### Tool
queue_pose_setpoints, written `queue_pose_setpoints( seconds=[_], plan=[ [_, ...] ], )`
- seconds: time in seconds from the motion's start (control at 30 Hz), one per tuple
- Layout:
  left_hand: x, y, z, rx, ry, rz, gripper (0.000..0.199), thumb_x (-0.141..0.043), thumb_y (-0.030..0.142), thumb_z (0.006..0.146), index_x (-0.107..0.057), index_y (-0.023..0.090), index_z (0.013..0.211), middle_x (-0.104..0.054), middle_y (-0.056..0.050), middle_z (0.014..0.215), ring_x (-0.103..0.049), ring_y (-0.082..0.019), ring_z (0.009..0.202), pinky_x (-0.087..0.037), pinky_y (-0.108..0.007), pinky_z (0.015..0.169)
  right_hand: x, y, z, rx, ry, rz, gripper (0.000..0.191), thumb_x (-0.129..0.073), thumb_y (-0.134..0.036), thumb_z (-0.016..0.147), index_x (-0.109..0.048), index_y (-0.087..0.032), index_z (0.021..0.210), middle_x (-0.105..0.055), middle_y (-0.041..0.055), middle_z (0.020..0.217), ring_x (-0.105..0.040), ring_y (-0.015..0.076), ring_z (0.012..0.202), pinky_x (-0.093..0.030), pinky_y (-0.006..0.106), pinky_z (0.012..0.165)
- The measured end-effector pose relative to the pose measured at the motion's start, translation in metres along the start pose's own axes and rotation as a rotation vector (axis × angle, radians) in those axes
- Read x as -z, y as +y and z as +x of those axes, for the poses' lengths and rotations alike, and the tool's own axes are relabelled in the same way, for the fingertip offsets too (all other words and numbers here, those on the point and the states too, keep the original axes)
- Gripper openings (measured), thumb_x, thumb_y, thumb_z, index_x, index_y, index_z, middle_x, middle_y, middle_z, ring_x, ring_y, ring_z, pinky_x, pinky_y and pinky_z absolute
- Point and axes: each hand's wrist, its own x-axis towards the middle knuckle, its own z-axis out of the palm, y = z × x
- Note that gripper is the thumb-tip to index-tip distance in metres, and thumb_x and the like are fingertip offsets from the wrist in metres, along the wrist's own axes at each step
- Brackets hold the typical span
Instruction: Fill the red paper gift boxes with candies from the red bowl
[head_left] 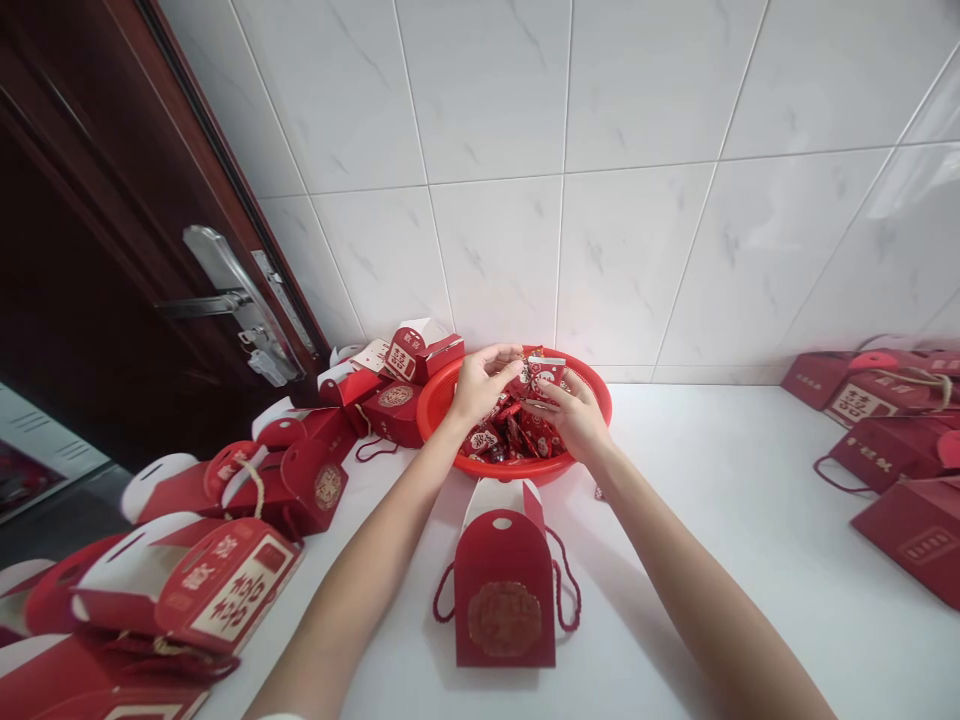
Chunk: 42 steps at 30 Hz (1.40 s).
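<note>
Both hands are over a red plastic basket (592, 380) by the wall, filled with red wrapped candies (484, 440). My left hand (480, 385) is closed, its thumb and fingers pinching a red candy packet (516, 378) with white print. Close beside it, my right hand (576, 412) is closed round a small red box (548, 370) with a pale top edge. Fingers partly cover both pieces. In front of the basket, between my forearms, a red gift box (504, 570) with a gold emblem stands upright, its top flaps open and red cord handles hanging at both sides.
Many red gift boxes (232, 590) with open flaps line the left side of the white table (697, 480). More red boxes (900, 450), apparently closed, stand at the right. White tiles (495, 260) rise behind, and a dark door (97, 200) with a metal handle is at left.
</note>
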Motion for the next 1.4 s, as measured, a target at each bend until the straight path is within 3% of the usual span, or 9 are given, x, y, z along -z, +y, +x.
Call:
queue_pose_setpoints(
  seconds=[0.17, 0.3, 0.43, 0.6, 0.77, 0.9, 1.03, 1.23, 1.4],
  plan=[
    [0.023, -0.001, 0.002, 0.053, -0.119, 0.06, 0.038, -0.069, 0.041, 0.079, -0.072, 0.016, 0.106, -0.077, -0.009, 0.106, -0.071, -0.023, 0.095, -0.056, -0.033, 0.085, 0.001, 0.001, 0.003, 0.014, 0.079, -0.024, 0.036, -0.086, -0.043, 0.064, -0.065, -0.025, 0.086, -0.074, -0.0003, 0.092, -0.072, 0.0205, 0.085, -0.061, 0.037, 0.083],
    [0.056, -0.014, 0.006, 0.211, -0.273, 0.496, 0.018, -0.074, 0.038, 0.073, -0.075, 0.02, 0.078, -0.076, -0.003, 0.075, -0.069, -0.02, 0.07, -0.051, -0.026, 0.064, 0.0, 0.001, 0.004, 0.016, 0.126, -0.042, 0.034, -0.083, -0.044, 0.065, -0.065, -0.024, 0.085, -0.074, -0.0003, 0.089, -0.071, 0.0198, 0.08, -0.06, 0.035, 0.078],
    [0.068, -0.037, 0.005, 0.379, -0.441, 0.748, 0.009, -0.077, 0.028, 0.063, -0.07, 0.024, 0.06, -0.064, 0.003, 0.051, -0.058, -0.015, 0.045, -0.039, -0.024, 0.046, 0.0, 0.002, 0.003, 0.022, 0.136, -0.055, 0.033, -0.082, -0.043, 0.065, -0.065, -0.025, 0.087, -0.073, -0.0007, 0.09, -0.069, 0.0182, 0.078, -0.058, 0.032, 0.074],
    [0.062, -0.051, 0.002, 0.42, -0.284, 0.603, 0.03, -0.079, 0.02, 0.056, -0.076, 0.02, 0.086, -0.064, 0.004, 0.057, -0.059, -0.015, 0.053, -0.041, -0.024, 0.052, -0.001, 0.002, 0.003, 0.026, 0.15, -0.026, 0.036, -0.083, -0.041, 0.063, -0.066, -0.025, 0.09, -0.074, -0.0007, 0.092, -0.069, 0.0178, 0.076, -0.057, 0.032, 0.073],
    [0.062, -0.041, 0.004, 0.346, -0.114, 0.283, 0.045, -0.086, 0.035, 0.055, -0.075, 0.016, 0.095, -0.073, -0.003, 0.079, -0.067, -0.02, 0.078, -0.051, -0.03, 0.073, -0.003, 0.0, 0.002, 0.042, 0.084, -0.048, 0.032, -0.084, -0.041, 0.062, -0.071, -0.023, 0.084, -0.074, 0.0006, 0.089, -0.068, 0.0178, 0.078, -0.055, 0.03, 0.072],
    [0.056, -0.025, -0.001, 0.306, -0.091, 0.075, 0.045, -0.085, 0.05, 0.058, -0.072, 0.015, 0.083, -0.075, -0.007, 0.089, -0.067, -0.023, 0.087, -0.051, -0.034, 0.084, -0.002, 0.0, 0.002, 0.029, 0.071, -0.057, 0.03, -0.086, -0.04, 0.061, -0.072, -0.023, 0.082, -0.075, 0.0003, 0.087, -0.068, 0.0175, 0.078, -0.053, 0.03, 0.073],
    [0.039, -0.007, -0.007, 0.233, -0.1, -0.013, 0.044, -0.075, 0.054, 0.072, -0.072, 0.017, 0.097, -0.075, -0.007, 0.099, -0.067, -0.023, 0.093, -0.052, -0.033, 0.084, -0.002, -0.002, 0.001, -0.012, 0.052, -0.056, 0.029, -0.085, -0.039, 0.063, -0.073, -0.023, 0.083, -0.076, 0.0009, 0.089, -0.068, 0.0174, 0.078, -0.052, 0.029, 0.07],
    [0.017, 0.008, -0.009, 0.082, -0.122, 0.104, 0.042, -0.069, 0.049, 0.08, -0.074, 0.015, 0.104, -0.075, -0.009, 0.109, -0.067, -0.024, 0.103, -0.051, -0.034, 0.093, -0.003, -0.005, 0.0, -0.037, 0.009, -0.034, 0.031, -0.084, -0.04, 0.064, -0.073, -0.024, 0.089, -0.076, 0.0003, 0.091, -0.069, 0.019, 0.08, -0.054, 0.03, 0.071],
    [0.022, 0.013, -0.009, 0.115, -0.172, 0.073, 0.047, -0.073, 0.052, 0.077, -0.075, 0.016, 0.107, -0.075, -0.01, 0.115, -0.067, -0.027, 0.108, -0.051, -0.036, 0.096, -0.002, -0.005, 0.0, -0.043, -0.026, -0.014, 0.037, -0.087, -0.043, 0.062, -0.072, -0.024, 0.09, -0.077, 0.0025, 0.093, -0.072, 0.0234, 0.089, -0.057, 0.038, 0.083]
  ],
)
